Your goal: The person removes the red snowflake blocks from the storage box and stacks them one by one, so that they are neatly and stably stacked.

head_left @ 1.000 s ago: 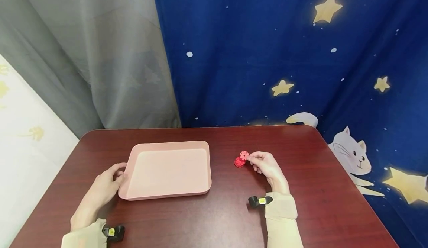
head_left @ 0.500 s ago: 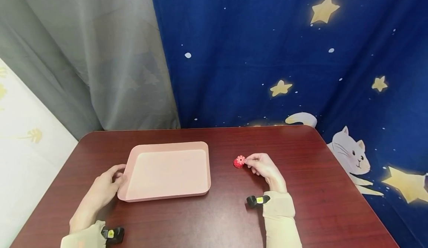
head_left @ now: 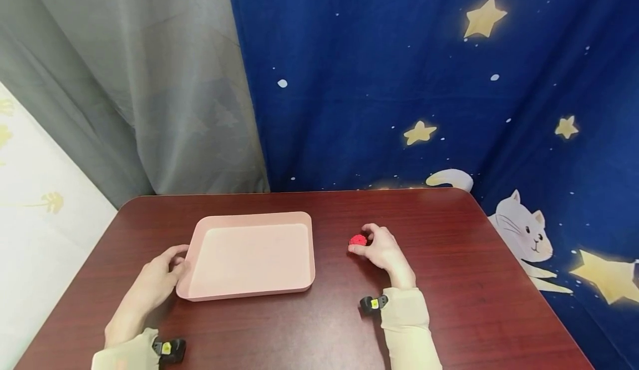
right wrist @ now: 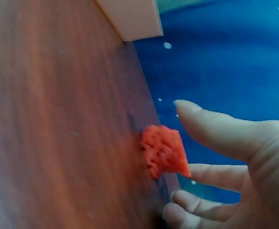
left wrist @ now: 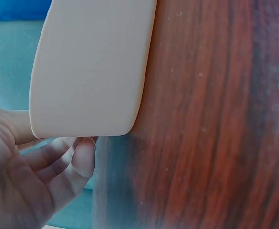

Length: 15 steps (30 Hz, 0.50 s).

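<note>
A small stack of red notched discs (head_left: 357, 240) sits on the table to the right of the pink tray (head_left: 249, 297). In the right wrist view the red stack (right wrist: 164, 151) has a bumpy, notched side. My right hand (head_left: 381, 248) is spread about the stack, thumb on the near side and fingers behind; the thumb (right wrist: 215, 126) is clear of it. Whether a finger touches the stack's far side I cannot tell. At the tray's left end, my left hand (head_left: 155, 281) holds the rim, with its thumb partly hidden behind the wall in the left wrist view.
The dark red wooden table (head_left: 279, 331) backs onto a grey curtain (head_left: 194, 109) and a blue star-patterned curtain (head_left: 339, 109). Each sleeve cuff carries a small black camera (head_left: 172, 350). Bare tabletop lies between the tray and the discs.
The lighter red disc that my right hand pinched came down onto the stack and was let go. My right thumb and fingers then spread around the stack. The left hand and tray stayed put.
</note>
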Each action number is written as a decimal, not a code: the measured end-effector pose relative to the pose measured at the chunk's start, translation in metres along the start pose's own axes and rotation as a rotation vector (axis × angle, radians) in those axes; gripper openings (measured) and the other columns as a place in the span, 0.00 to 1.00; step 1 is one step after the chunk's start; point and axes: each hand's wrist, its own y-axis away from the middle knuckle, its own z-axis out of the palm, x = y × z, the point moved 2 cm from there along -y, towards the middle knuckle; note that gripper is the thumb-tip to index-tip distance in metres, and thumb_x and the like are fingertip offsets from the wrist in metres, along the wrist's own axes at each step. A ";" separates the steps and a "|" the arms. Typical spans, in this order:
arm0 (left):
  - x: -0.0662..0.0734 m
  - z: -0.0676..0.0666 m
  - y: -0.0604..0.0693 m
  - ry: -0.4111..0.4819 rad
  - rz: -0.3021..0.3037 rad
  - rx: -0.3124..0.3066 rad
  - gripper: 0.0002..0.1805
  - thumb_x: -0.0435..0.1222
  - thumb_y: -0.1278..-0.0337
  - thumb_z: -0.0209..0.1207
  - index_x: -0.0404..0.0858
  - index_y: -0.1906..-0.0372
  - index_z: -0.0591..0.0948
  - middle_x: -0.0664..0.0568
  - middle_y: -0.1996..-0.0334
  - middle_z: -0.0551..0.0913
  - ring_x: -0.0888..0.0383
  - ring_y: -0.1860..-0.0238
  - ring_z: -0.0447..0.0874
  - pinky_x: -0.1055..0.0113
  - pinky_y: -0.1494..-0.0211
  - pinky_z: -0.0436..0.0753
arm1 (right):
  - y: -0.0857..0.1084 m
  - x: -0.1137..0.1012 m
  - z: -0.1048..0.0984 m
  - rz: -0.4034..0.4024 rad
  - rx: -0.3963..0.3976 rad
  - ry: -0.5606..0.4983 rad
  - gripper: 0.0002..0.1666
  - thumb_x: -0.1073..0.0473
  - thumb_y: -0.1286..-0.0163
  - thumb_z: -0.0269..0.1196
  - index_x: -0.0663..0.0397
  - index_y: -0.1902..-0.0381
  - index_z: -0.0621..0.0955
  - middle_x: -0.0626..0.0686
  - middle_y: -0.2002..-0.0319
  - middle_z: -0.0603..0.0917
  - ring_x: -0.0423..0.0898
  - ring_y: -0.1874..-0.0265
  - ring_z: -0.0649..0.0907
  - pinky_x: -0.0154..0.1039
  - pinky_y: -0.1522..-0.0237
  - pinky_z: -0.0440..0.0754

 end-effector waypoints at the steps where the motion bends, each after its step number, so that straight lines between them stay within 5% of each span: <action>1: 0.000 0.000 0.000 -0.001 0.002 0.002 0.21 0.31 0.33 0.52 0.30 0.38 0.71 0.42 0.60 0.81 0.45 0.58 0.79 0.48 0.56 0.74 | 0.000 -0.002 0.002 -0.016 0.008 0.032 0.36 0.49 0.48 0.77 0.57 0.45 0.78 0.56 0.59 0.78 0.52 0.59 0.76 0.47 0.57 0.76; 15: -0.002 0.002 -0.002 -0.010 0.003 0.004 0.21 0.32 0.33 0.53 0.30 0.38 0.71 0.42 0.60 0.81 0.46 0.59 0.79 0.50 0.56 0.74 | -0.001 -0.014 0.016 -0.132 0.062 0.141 0.22 0.63 0.44 0.73 0.59 0.50 0.83 0.58 0.53 0.82 0.55 0.55 0.78 0.47 0.52 0.78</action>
